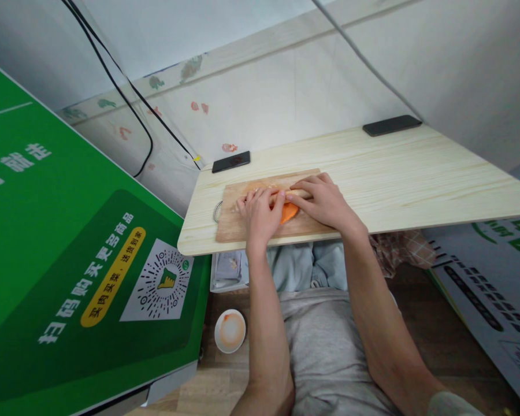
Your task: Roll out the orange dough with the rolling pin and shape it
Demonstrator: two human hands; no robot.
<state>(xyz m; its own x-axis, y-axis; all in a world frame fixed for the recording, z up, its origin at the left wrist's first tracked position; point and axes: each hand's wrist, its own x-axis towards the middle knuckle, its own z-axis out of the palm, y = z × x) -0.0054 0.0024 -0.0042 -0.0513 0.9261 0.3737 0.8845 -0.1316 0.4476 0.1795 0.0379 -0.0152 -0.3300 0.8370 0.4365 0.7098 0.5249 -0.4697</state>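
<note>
A wooden rolling pin (pixel 302 194) lies across a flat piece of orange dough (pixel 289 214) on a wooden cutting board (pixel 231 222). My left hand (pixel 262 215) is over the pin's left part, fingers curved around it and hiding most of that end. At the pin's right part, my right hand (pixel 325 202) rests with its fingers over the top and its thumb on the near side. The dough shows between the two hands, and part of it is covered by the left one. Whitish flour-like traces mark the board behind the pin.
The board lies on a narrow pale wooden table (pixel 416 179) against the wall. Two dark phones, a left one (pixel 231 162) and a right one (pixel 392 125), lie along its back edge. A white bowl (pixel 230 331) is below, beside a green printed panel (pixel 91 260).
</note>
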